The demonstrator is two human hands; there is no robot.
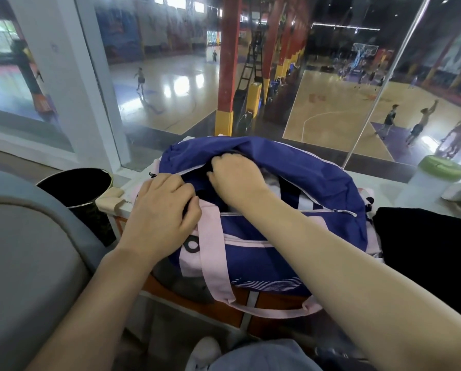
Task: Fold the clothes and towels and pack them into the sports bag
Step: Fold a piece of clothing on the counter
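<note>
Behind glass lay a basketball hall; in front, the blue sports bag (277,231) sat on a small surface (133,194) with its zip open. Pale fabric (271,180) already showed inside, while a black garment (424,253) lay just right of it, so packing seemed partway. The left hand (162,212) gripped the near edge of the opening; the right hand (234,178), fingers curled, reached inside, its grasp hidden.

sports bag (291,253): navy, pink straps | unzipped, mouth open | upright on table edge | folded fabric inside, partly hidden
</note>
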